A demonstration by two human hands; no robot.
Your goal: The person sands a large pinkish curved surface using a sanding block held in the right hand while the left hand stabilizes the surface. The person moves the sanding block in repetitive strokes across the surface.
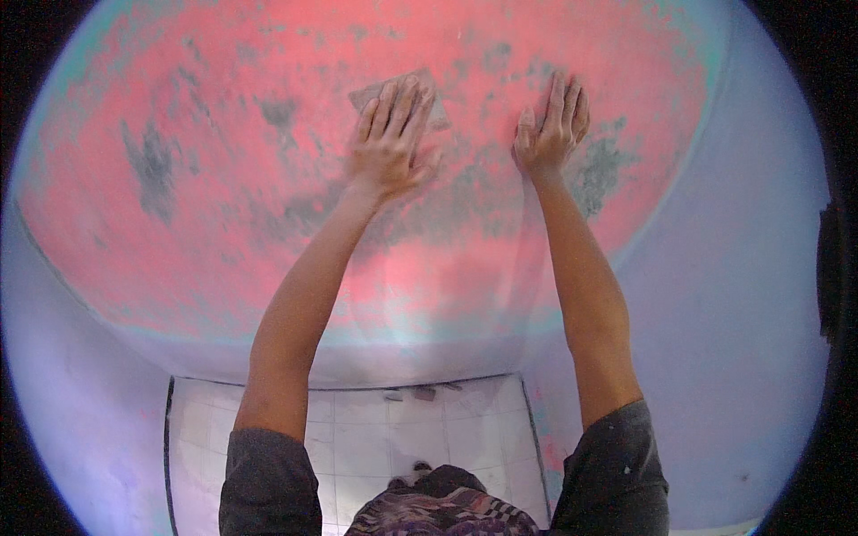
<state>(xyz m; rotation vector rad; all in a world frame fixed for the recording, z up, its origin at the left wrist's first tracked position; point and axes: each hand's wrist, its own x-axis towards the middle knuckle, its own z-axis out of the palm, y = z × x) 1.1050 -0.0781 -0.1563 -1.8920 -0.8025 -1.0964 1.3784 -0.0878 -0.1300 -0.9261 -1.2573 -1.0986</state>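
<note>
In front of me rises a wall (241, 268) covered in pinkish-red paint with worn grey patches. My left hand (389, 147) holds a grey-brown sheet of sandpaper (439, 114) flat against it, fingers stretched over the sheet. The sheet's corners stick out beyond the fingers, and its middle is hidden under them. To the right, my right hand (552, 134) lies on the same wall with its palm down and fingers pointing up. Nothing shows in that hand. Both arms are raised and reach forward.
Bluish-lilac side walls (742, 295) flank the painted one. Below lies a pale tiled floor (357, 438) with a dark border. A few small dark pieces (424, 393) rest on it at the foot of the wall. A dark object (831, 272) stands at the far right.
</note>
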